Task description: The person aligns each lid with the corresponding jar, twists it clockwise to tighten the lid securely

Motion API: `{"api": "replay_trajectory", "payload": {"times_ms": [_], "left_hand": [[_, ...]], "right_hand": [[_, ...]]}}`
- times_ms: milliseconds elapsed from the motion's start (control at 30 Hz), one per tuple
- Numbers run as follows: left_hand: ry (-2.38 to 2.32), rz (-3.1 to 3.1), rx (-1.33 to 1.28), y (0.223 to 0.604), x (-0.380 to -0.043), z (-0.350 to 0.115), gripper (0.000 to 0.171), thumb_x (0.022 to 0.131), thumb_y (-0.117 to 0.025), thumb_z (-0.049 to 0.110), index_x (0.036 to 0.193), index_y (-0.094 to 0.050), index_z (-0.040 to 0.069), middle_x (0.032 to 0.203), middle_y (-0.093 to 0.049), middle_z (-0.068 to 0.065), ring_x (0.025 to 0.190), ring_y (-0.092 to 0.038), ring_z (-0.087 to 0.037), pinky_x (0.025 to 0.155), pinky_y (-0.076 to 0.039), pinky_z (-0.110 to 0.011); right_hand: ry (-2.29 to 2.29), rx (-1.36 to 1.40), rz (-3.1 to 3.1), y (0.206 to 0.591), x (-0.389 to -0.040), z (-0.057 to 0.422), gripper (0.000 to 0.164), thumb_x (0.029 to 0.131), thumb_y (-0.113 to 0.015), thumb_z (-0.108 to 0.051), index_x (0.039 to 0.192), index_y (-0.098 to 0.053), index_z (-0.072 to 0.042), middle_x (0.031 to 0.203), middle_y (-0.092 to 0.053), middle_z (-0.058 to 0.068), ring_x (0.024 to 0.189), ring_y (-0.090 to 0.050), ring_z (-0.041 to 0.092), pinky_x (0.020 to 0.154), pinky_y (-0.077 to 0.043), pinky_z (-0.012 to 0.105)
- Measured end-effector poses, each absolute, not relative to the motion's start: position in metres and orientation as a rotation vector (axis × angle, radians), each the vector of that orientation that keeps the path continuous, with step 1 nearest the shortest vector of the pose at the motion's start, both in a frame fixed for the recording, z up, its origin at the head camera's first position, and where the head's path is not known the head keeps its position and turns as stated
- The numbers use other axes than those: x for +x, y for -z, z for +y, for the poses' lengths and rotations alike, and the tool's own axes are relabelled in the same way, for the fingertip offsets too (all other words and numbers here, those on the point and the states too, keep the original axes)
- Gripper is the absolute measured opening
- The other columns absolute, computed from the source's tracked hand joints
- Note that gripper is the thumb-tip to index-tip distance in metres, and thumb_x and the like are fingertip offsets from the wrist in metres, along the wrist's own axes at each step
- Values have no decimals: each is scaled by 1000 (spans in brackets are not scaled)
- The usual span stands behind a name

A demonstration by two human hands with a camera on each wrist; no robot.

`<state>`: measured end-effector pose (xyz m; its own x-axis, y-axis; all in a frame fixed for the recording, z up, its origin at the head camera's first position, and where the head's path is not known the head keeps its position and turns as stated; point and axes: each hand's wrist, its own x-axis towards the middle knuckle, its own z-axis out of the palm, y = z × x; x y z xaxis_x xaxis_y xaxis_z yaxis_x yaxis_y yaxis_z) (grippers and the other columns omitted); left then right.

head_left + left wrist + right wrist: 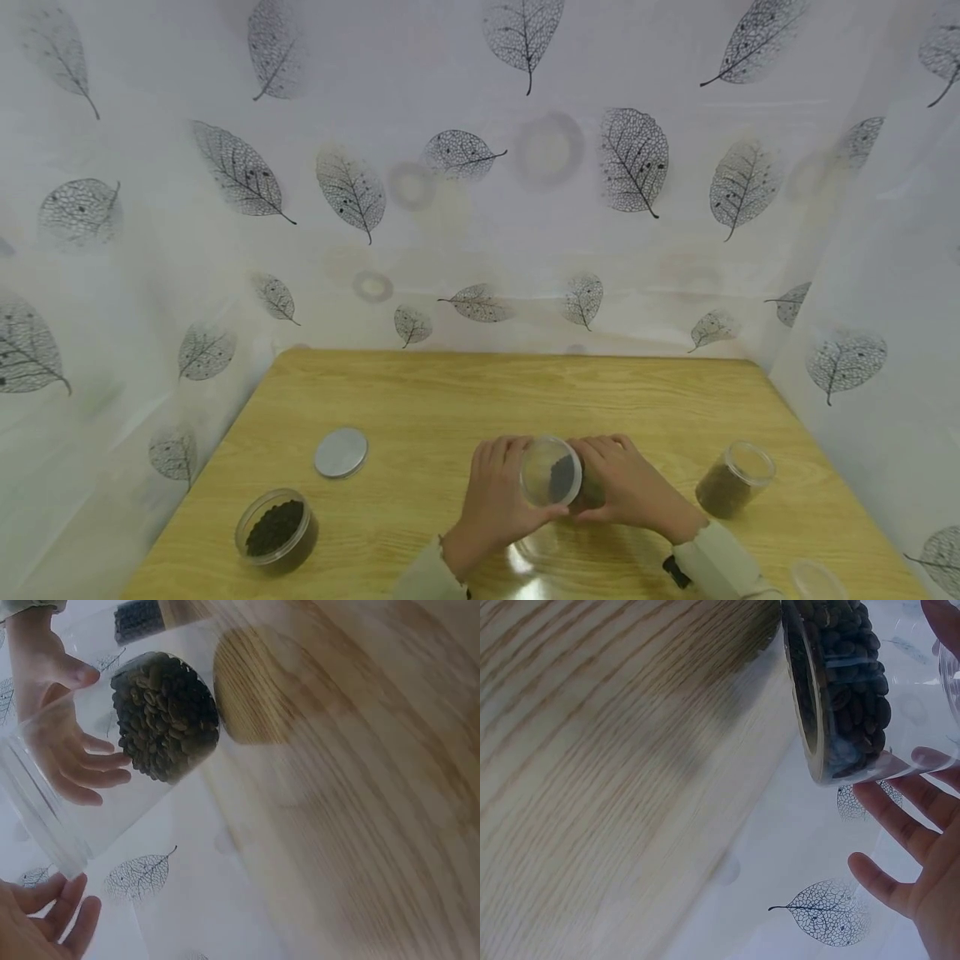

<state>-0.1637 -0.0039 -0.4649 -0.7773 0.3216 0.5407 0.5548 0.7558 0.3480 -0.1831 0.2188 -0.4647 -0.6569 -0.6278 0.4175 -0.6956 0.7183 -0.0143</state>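
Jar (537, 473) — clear, tilted, dark beans (166, 718) massed at base — gripped between left hand (497, 493) and right hand (632, 485).

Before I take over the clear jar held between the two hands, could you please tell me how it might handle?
The clear jar probably feels heaviest toward its base, where the dark beans are gathered. Its wall looks smooth and glossy, so it may be slippery. Being round-sided, it would likely roll if laid down.
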Motion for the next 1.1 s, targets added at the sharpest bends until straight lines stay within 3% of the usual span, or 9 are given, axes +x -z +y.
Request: {"api": "replay_trajectory", "payload": {"times_ms": [700,933,1100], "left_hand": [[708,-2452,-1159,467,-195,-27,99,57,-82,57,136,-42,12,127,-48,-1,120,-45,-18,103,-42,-40],[703,-2456,-1154,469,-195,-27,109,57,-80,60,144,-33,13,131,-47,-2,122,-43,-19,103,-41,-41],[759,-2526,-962,465,-180,-21,113,56,-79,62,145,-30,11,133,-46,-5,123,-43,-21,103,-40,-45]], "right_hand": [[-277,1037,-2593,461,-182,218,96,53,-82,-58,129,-51,-8,120,-61,1,108,-57,19,89,-45,45],[-261,1023,-2615,461,-181,218,96,53,-82,-58,129,-50,-8,121,-61,1,109,-57,19,90,-45,46],[-253,1025,-2594,462,-182,218,96,53,-81,-60,128,-51,-8,120,-61,1,108,-57,19,89,-45,46]]}}
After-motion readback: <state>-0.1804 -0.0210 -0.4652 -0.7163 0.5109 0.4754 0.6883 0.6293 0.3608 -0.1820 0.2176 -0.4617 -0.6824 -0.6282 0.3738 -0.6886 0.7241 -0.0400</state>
